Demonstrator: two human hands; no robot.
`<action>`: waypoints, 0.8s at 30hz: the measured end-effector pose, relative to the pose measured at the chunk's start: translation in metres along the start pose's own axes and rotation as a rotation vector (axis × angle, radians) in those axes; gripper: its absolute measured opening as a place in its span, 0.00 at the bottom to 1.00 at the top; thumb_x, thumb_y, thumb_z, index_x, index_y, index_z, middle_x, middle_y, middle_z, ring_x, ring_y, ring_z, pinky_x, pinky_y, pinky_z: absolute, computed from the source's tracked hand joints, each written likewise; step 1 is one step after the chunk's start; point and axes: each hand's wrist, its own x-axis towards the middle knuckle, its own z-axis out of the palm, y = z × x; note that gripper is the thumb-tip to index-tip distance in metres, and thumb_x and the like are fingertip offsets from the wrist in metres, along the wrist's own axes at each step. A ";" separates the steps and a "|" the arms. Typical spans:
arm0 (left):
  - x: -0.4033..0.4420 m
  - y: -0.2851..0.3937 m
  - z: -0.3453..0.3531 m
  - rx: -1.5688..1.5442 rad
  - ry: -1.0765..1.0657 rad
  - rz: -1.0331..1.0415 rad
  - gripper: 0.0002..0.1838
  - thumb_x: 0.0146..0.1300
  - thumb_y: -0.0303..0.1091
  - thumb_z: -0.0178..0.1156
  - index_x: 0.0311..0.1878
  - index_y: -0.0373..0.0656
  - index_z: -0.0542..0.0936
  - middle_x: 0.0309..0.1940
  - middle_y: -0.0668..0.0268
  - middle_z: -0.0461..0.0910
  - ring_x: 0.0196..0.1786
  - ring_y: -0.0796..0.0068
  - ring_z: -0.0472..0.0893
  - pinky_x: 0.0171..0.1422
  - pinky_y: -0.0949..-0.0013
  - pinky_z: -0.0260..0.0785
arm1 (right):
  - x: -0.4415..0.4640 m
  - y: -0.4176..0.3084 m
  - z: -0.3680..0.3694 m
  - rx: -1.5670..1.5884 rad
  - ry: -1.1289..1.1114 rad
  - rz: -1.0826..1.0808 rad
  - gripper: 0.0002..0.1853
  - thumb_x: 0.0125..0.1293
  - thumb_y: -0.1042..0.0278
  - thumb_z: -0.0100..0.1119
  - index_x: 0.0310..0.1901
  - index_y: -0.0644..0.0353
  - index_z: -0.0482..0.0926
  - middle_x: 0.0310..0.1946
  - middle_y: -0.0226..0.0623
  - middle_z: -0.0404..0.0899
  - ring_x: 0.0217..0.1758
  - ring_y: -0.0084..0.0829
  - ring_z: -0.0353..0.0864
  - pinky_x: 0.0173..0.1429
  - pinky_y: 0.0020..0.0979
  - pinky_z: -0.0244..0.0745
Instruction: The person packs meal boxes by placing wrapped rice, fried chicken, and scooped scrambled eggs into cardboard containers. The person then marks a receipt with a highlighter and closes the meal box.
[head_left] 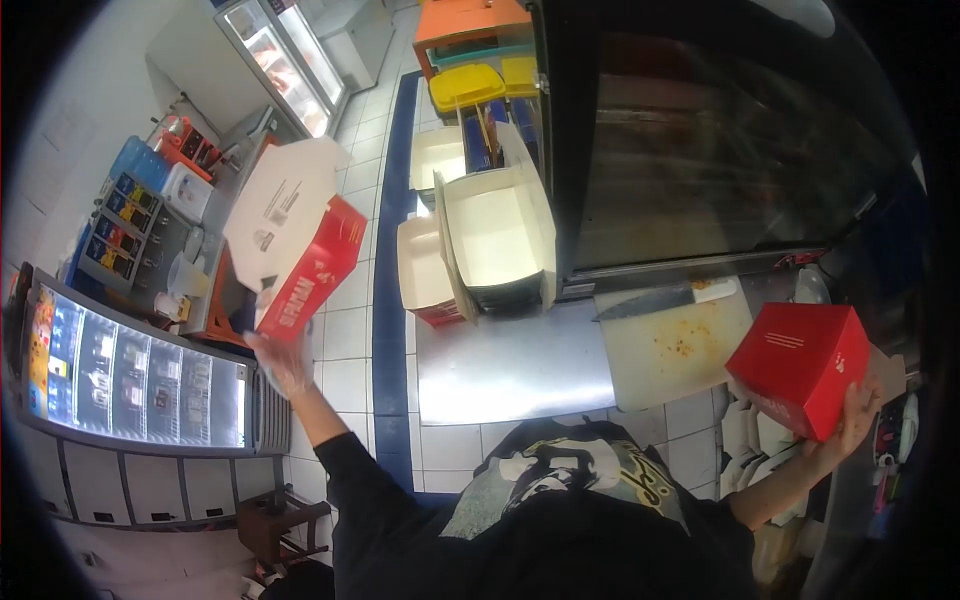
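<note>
My left hand [280,362], in what looks like a clear glove, grips the lower end of a red takeaway box [322,265]. That box is raised to the left and tilted, its pale flap side showing and white lettering on its red side. Out to the right, my right hand [852,418] has its fingers against the side and underside of a second red takeaway box [800,360], also held up and tilted. Between my hands, on the counter, stand open boxes with white insides, including a large one [495,230] and a smaller one [425,265].
A knife [640,302] lies on a stained white cutting board [680,350], beside a metal worktop [510,370]. A dark glass-fronted cabinet [720,170] stands behind. At left are a lit display fridge [140,370] and a side counter with containers. A yellow lid [466,87] sits farther back.
</note>
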 end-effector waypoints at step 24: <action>0.178 -0.205 -0.041 0.445 -0.118 -0.847 0.16 0.65 0.40 0.53 0.50 0.39 0.76 0.37 0.66 0.79 0.36 0.73 0.78 0.41 0.70 0.72 | -0.057 -0.053 -0.095 -0.425 0.379 -0.058 0.19 0.62 0.73 0.61 0.53 0.63 0.69 0.49 0.43 0.75 0.52 0.31 0.75 0.57 0.33 0.71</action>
